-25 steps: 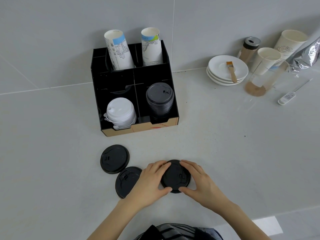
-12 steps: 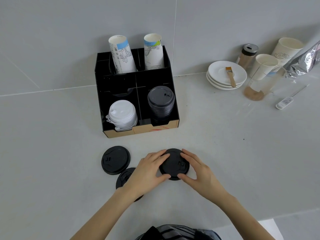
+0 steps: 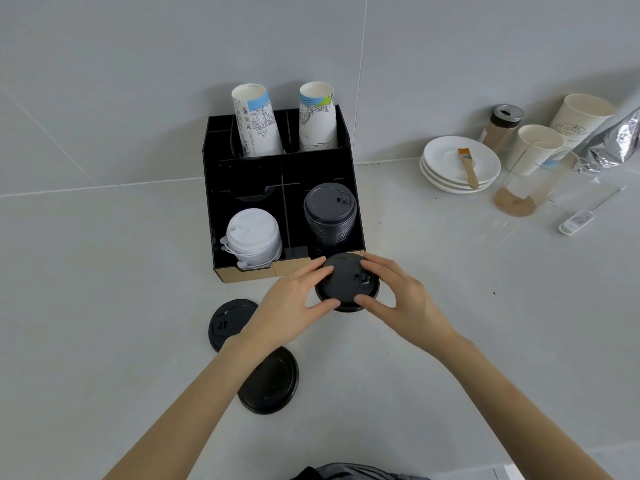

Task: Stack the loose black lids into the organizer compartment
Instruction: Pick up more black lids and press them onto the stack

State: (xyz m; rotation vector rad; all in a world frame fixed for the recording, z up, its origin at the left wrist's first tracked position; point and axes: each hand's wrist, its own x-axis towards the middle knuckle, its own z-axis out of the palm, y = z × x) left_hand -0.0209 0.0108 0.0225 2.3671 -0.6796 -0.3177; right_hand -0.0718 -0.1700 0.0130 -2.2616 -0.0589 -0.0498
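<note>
A small stack of black lids (image 3: 347, 283) is held between my left hand (image 3: 292, 306) and my right hand (image 3: 398, 299), just in front of the black organizer (image 3: 249, 174). The organizer's front right compartment holds a tall stack of black lids (image 3: 330, 213); its front left one holds white lids (image 3: 252, 239). Two loose black lids lie on the counter: one (image 3: 227, 322) partly under my left wrist, one (image 3: 272, 382) below my left forearm.
Two stacks of paper cups (image 3: 258, 121) stand in the organizer's back compartments. At the right are stacked white saucers (image 3: 460, 164) with a brush, a shaker jar (image 3: 502, 128), paper cups (image 3: 536, 148), a glass (image 3: 526, 188), a foil bag (image 3: 616, 140) and a thermometer (image 3: 576, 221).
Both hands have carried the held black lids away from me, up to the organizer's front edge. The lid near my left forearm is now uncovered.
</note>
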